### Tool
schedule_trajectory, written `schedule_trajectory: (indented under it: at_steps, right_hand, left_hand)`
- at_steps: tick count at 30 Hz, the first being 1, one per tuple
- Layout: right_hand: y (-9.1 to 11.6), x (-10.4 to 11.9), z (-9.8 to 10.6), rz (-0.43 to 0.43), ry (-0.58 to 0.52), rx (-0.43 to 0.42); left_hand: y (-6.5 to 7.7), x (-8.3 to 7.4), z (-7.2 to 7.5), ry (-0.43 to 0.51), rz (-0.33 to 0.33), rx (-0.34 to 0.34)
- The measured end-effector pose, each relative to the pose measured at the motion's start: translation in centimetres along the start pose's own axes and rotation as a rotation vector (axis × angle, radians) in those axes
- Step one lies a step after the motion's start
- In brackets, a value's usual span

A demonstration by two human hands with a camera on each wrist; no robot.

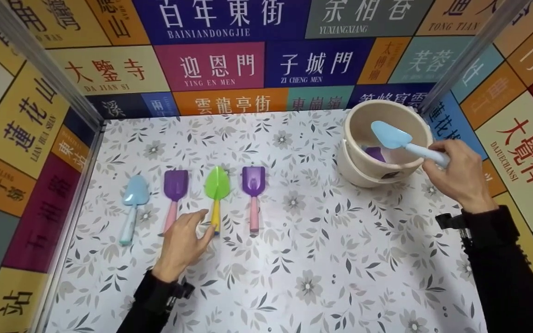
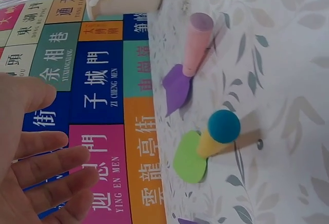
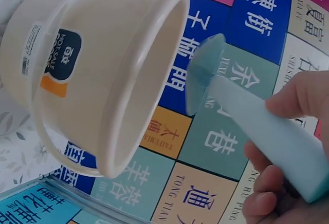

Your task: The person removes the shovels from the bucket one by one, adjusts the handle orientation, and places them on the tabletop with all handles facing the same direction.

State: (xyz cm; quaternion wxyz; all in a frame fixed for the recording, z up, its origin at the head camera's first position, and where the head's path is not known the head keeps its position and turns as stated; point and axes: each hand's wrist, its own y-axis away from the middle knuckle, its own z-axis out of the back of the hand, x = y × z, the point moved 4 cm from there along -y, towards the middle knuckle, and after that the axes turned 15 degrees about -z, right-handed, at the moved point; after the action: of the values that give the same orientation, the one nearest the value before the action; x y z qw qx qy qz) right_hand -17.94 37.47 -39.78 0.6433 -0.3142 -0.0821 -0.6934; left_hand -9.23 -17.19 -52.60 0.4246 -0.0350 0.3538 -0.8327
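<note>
My right hand [image 1: 461, 173] grips the handle of a light blue toy trowel [image 1: 391, 135], its blade over the mouth of a cream bucket [image 1: 352, 169]. In the right wrist view, thumb and fingers wrap the pale handle [image 3: 267, 126]. Something purple [image 1: 374, 154] lies inside the bucket. My left hand [image 1: 183, 245] hovers with relaxed, spread fingers, overlapping a purple toy shovel with a pink handle [image 1: 176, 185]. Near its thumb is a green trowel [image 1: 217, 182] with a yellow handle. The left wrist view shows nothing between the fingers [image 2: 56, 162].
At the row's left end lies another blue trowel [image 1: 136, 190]; at its right end, a second purple shovel [image 1: 253, 180] with a pink handle. A leaf-patterned cloth [image 1: 308, 286] covers the table. Panels with colourful printed signs [image 1: 220, 69] wall the back and sides.
</note>
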Motion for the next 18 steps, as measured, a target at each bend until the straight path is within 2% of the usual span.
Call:
schedule_trajectory:
  at_steps: [4,8,13,18]
  right_hand:
    - [1.0,1.3,-0.3,0.116,-0.033,-0.079]
    - [2.0,2.7,-1.3,0.241,-0.066,-0.114]
    - [3.5,4.4,-3.3,0.366,-0.094,-0.092]
    - [4.9,5.9,-5.7,0.478,-0.128,-0.047]
  left_hand:
    - [-0.9,-0.2,-0.1,0.065,0.029,-0.048]
    - [-2.3,-0.3,-0.4,0.171,0.072,-0.115]
    - [-4.2,-0.9,-1.1,0.326,0.174,-0.155]
    - [-5.5,-1.7,-2.3,0.486,0.282,-0.14]
